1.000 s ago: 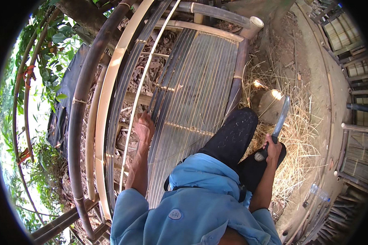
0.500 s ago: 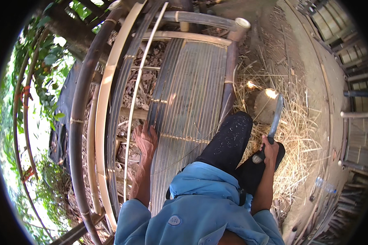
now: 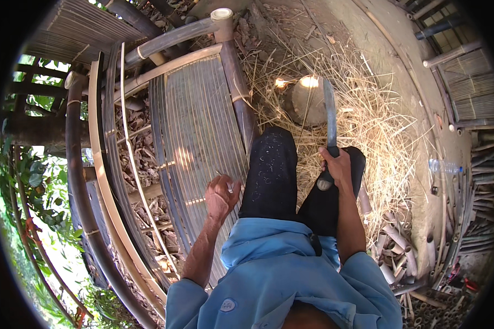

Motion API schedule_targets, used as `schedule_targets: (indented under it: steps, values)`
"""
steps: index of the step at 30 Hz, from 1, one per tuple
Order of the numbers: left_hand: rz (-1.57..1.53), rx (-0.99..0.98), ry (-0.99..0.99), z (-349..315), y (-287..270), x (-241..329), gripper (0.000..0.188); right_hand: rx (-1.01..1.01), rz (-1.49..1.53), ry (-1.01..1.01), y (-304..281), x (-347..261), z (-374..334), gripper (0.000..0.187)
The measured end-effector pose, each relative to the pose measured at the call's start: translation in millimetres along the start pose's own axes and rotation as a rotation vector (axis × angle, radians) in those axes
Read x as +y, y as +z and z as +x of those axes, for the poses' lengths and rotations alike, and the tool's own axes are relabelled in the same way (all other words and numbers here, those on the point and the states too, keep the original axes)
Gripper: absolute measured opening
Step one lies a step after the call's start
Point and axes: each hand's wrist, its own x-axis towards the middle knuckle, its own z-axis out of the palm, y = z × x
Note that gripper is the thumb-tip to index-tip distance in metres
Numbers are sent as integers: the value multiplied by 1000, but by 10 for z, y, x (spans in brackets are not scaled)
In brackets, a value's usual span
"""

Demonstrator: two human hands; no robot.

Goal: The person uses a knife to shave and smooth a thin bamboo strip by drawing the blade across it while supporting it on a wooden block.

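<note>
My right hand (image 3: 337,164) is wrapped round the dark handle of a machete (image 3: 330,112), above my right thigh. Its long grey blade points away from me, and the handle's rounded butt sticks out below my fist. My left hand (image 3: 221,196) hovers over or rests on the bamboo slat bench (image 3: 203,109) beside my left knee; I cannot tell if it touches. Its fingers are loosely bent, with the thumb apart, and I see nothing held. Left of the bench seat runs a long thin pale bamboo strip (image 3: 127,131).
A round chopping block (image 3: 302,104) stands among straw-like shavings (image 3: 379,126) beyond my knees. Dark bamboo poles (image 3: 74,142) frame the left side. Cut bamboo pieces (image 3: 398,244) and a clear plastic bottle (image 3: 444,166) lie at right. A bamboo post (image 3: 225,33) rises at the bench's far corner.
The view has turned to the right, so the bench sits further left. My left hand has come off the bench's left slats, closer to my knee. The machete stays in my right hand.
</note>
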Motion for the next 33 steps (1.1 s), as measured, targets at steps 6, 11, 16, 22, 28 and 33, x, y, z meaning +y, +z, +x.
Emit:
schedule_targets:
  steps: [6, 11, 16, 22, 28, 33]
  values:
    - [217, 300, 28, 46, -506, -526, 28, 38, 23, 8, -263, -47, -110, 24]
    - [750, 459, -321, -224, -1231, -1504, 32, 22, 58, -7, -154, -114, -133, 23]
    - [763, 334, -575, -851, -1317, -1515, 57, 23, 36, -27, -211, -133, -132, 22]
    - [584, 346, -720, -1537, -1154, -1334, 44, 37, 42, -51, -298, -108, -105, 21]
    - [546, 428, -627, -1803, -1072, -1531, 29, 6, 4, -57, -229, -66, -84, 24]
    - [382, 530, -564, -1713, -1150, -1563, 33, 25, 38, -77, -246, -60, -82, 24]
